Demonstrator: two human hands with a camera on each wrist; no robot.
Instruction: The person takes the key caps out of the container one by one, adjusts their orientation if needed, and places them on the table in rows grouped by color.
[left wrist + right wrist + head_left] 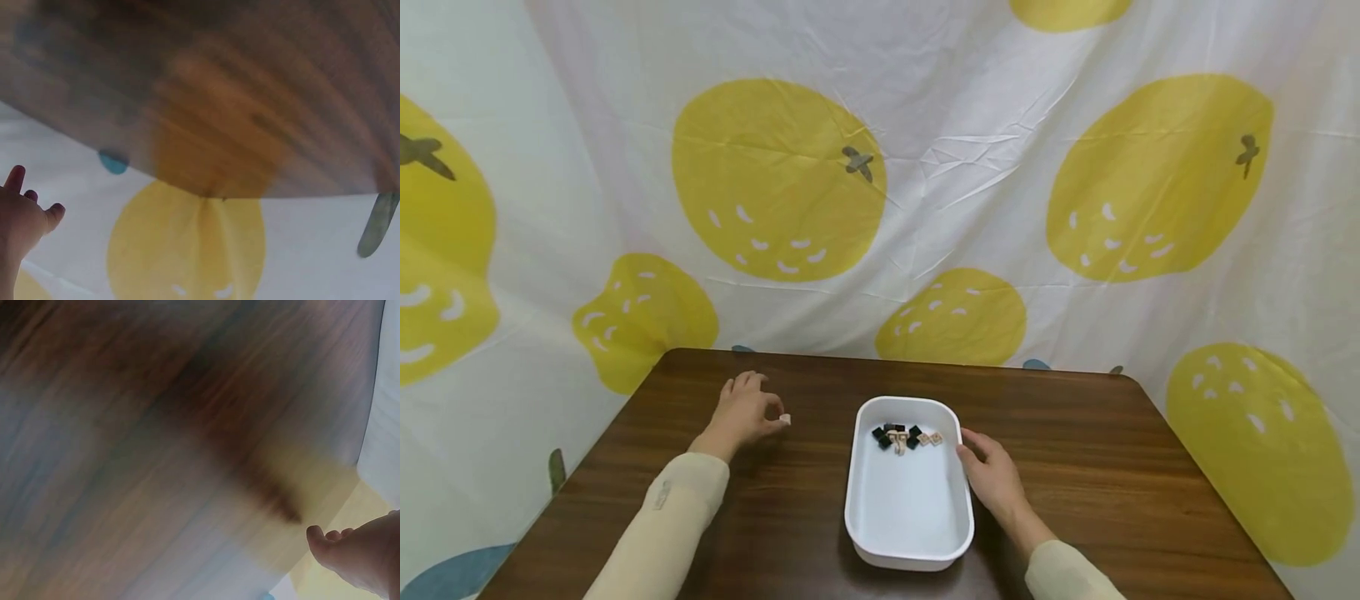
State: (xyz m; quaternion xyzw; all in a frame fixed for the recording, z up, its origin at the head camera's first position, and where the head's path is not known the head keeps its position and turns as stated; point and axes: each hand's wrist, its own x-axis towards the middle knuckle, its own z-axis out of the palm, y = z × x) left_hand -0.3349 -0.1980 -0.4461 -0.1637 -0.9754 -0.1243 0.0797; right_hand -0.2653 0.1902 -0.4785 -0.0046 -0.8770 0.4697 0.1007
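In the head view my left hand (743, 414) is over the left part of the table, pinching a small pale square piece (786, 419) between thumb and index finger. The other fingers of that hand spread away. A white rectangular tray (910, 508) stands at the middle, with small black pieces (884, 441) and beige square pieces (936, 438) heaped toward its far end. At the tray's right side my right hand (996, 479) holds the rim. Only part of the left hand (25, 219) and of the right hand (359, 550) shows in the wrist views; neither held thing is visible there.
The brown wooden table (1097, 467) has its far edge against a hanging white cloth (955, 208) printed with yellow lemons. Its rounded far corners lie left and right.
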